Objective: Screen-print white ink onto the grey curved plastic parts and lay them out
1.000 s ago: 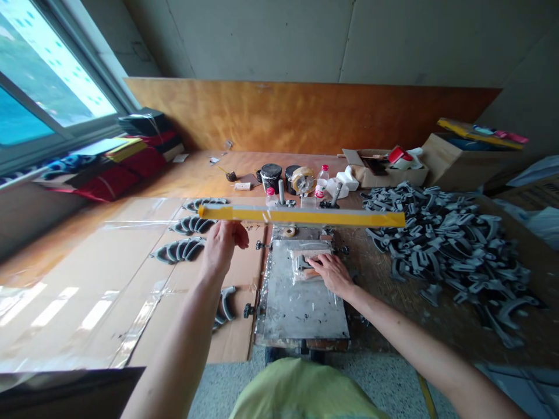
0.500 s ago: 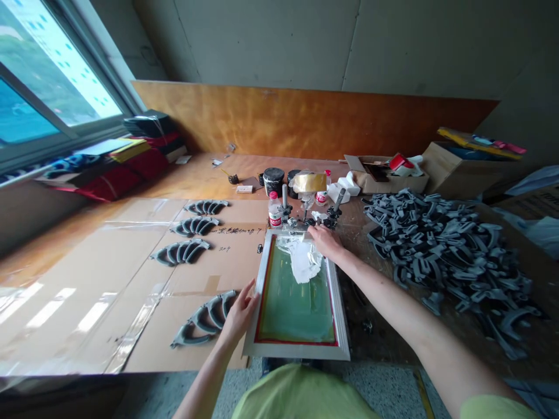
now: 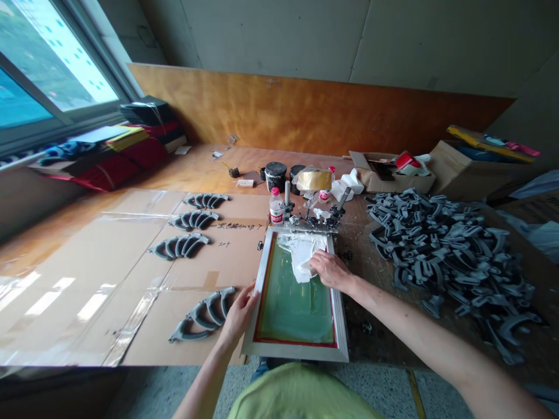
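Note:
A metal-framed screen (image 3: pixel 297 314) with green mesh lies in front of me, its far edge at a metal clamp fixture (image 3: pixel 311 226). White paste (image 3: pixel 301 256) covers part of the far end of the mesh. My right hand (image 3: pixel 328 269) is closed at the right side of the paste, over the mesh; what its fingers pinch is too small to make out. My left hand (image 3: pixel 242 308) rests against the frame's left edge, its fingers apart and holding nothing. Rows of grey curved parts (image 3: pixel 205 314) lie on cardboard to the left.
A large heap of grey parts (image 3: pixel 441 244) lies on the right. Beyond the fixture stand a red-capped bottle (image 3: pixel 276 206), a black tub (image 3: pixel 275 176) and a tape roll (image 3: pixel 313 179). Open cardboard boxes (image 3: pixel 393 181) are at the back right.
My right hand has moved from the fixture at the frame's far edge toward me, onto the paste area. My left hand stays at the frame's left edge. The camera view has shifted slightly.

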